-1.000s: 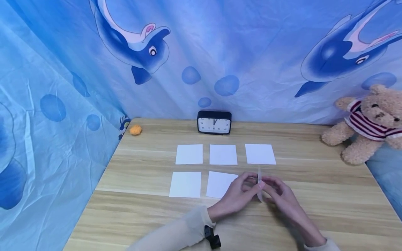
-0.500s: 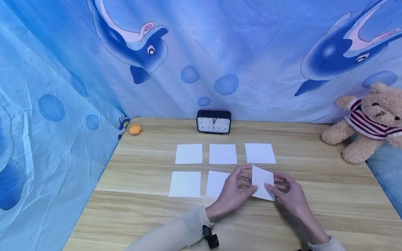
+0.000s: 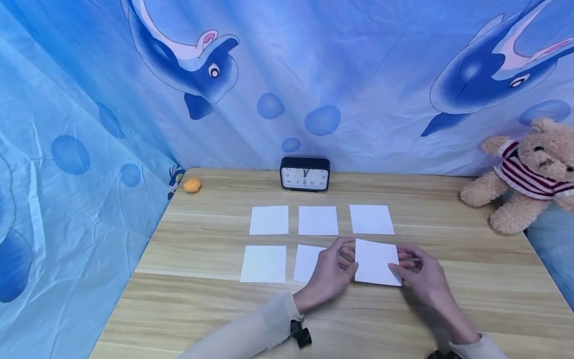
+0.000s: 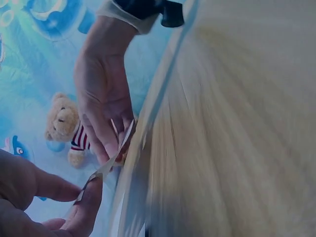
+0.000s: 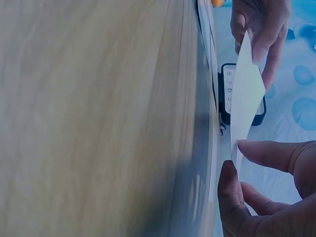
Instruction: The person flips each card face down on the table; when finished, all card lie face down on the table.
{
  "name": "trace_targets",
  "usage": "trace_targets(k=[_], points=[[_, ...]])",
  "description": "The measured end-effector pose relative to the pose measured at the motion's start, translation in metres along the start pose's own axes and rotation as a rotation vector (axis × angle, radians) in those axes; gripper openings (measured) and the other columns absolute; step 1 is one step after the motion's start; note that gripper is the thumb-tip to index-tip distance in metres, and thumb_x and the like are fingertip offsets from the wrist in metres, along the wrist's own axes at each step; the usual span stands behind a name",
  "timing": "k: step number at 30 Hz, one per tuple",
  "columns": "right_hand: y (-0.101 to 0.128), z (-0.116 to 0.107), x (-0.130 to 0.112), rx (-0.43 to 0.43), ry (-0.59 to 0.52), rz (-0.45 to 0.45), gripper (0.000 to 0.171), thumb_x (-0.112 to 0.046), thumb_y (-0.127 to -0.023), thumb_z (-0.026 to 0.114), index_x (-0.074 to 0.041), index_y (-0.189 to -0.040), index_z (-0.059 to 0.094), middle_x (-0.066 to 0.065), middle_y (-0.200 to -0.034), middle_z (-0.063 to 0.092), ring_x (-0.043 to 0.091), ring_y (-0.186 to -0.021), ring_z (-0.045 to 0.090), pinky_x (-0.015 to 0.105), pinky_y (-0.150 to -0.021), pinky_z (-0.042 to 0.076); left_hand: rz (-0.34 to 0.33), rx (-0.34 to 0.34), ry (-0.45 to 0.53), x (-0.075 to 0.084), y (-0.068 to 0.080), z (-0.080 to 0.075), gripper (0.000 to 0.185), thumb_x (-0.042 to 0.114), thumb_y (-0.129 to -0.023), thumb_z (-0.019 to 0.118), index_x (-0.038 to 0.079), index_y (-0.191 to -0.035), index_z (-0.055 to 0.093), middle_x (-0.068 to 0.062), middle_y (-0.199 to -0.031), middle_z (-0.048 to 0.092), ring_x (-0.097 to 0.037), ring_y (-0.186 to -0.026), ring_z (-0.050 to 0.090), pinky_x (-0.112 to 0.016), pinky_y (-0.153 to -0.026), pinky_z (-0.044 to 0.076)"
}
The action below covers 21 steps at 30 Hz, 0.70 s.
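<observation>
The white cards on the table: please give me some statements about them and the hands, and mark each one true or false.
1. Both hands hold one white card. True: left hand and right hand pinch its edges.
2. Three cards lie in the far row. True.
3. The clock lies on a card. False: it stands behind the rows.
4. The teddy bear sits at the left. False: it sits at the right.

A wooden table bears five white cards and a clock.
</observation>
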State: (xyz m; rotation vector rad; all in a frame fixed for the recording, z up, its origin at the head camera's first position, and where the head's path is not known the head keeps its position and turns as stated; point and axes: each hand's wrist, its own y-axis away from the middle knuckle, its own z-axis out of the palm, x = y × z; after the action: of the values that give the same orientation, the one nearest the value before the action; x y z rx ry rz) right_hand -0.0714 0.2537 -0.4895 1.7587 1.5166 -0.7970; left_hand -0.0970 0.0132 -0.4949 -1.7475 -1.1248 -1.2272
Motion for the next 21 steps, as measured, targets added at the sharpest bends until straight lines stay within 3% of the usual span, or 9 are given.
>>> trace_targets(k=[6,12,16,21], points=[[-0.004,-0.003,0.002,-0.009,0.052,-0.016,0.053,-0.013,-0.087,0.085,0.004,-0.132,0.063,0.021,-0.115,0.071,-0.010,-0.081,0.060,0.013,-0.070,0.053,0.004,-0.056,-0.076,-0.002,-0.005,-0.002,0.053,-0.003,-0.091,0.072,-0.002,-0.141,0.055,-0.017,-0.105,0.073,-0.001,-0.077,0.073,-0.011,-0.070,0.057],[-0.007,-0.007,0.007,-0.042,0.087,-0.023,0.051,-0.015,-0.087,0.085,0.005,-0.129,0.064,0.019,-0.109,0.072,-0.005,-0.077,0.060,0.014,-0.069,0.051,-0.041,-0.100,-0.063,-0.008,-0.010,-0.001,0.053,-0.003,-0.090,0.074,-0.006,-0.139,0.056,-0.018,-0.103,0.074,-0.003,-0.074,0.074,-0.011,-0.066,0.058],[-0.009,-0.010,0.010,-0.047,0.099,-0.041,0.051,-0.016,-0.086,0.086,0.005,-0.127,0.065,0.017,-0.105,0.072,-0.004,-0.076,0.058,0.013,-0.068,0.050,-0.085,-0.106,-0.066,-0.010,-0.013,0.000,0.054,-0.003,-0.089,0.075,-0.008,-0.139,0.056,-0.017,-0.099,0.075,-0.002,-0.071,0.073,-0.011,-0.064,0.057],[-0.012,-0.011,0.010,-0.071,0.099,-0.019,0.052,-0.015,-0.087,0.085,0.006,-0.129,0.064,0.018,-0.106,0.072,-0.002,-0.077,0.061,0.015,-0.067,0.052,-0.097,-0.103,-0.150,-0.012,-0.014,0.000,0.056,0.000,-0.086,0.077,-0.008,-0.138,0.059,-0.010,-0.092,0.077,0.004,-0.062,0.067,-0.009,-0.066,0.054]])
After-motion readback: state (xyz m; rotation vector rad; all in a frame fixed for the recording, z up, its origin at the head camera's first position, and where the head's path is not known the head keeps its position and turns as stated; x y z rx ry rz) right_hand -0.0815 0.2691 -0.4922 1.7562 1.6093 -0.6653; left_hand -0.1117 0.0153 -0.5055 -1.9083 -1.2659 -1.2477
